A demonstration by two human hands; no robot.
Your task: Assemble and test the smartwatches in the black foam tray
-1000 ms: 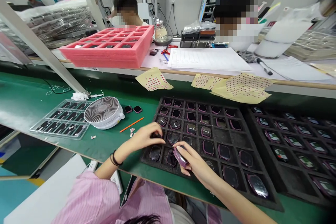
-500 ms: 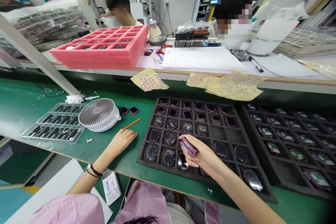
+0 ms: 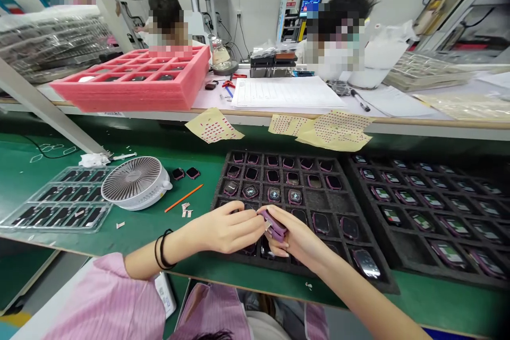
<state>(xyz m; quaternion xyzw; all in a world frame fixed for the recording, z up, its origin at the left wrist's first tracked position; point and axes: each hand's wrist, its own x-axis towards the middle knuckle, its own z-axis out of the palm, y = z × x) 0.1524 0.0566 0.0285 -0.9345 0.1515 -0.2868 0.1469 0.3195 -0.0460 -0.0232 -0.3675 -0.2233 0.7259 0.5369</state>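
- The right hand holds a purple, rounded-rectangular watch case between thumb and fingers, tilted, above the near part of a black foam tray divided into square compartments.
- The left hand meets it from the other side, fingers bent and drawn close together, the tips at the watch case; whether they pinch some small piece there cannot be told.
- Around and beyond both hands, purple-framed watches with dark faces sit in the tray's compartments; some lie partly hidden under the fingers.
- To the right of the right hand, a second black foam tray carries more watches, several with lit screens.
- Out past the left hand, on the green tabletop, lie a slim orange stick, small white scraps and two small dark watches.
- Farther left of that hand stands a round white fan, touching or overlapping a clear plastic tray of flat black parts.
- Beyond the hands, yellow sheets with red marks hang from a shelf edge, and a pink foam tray rests on the shelf.
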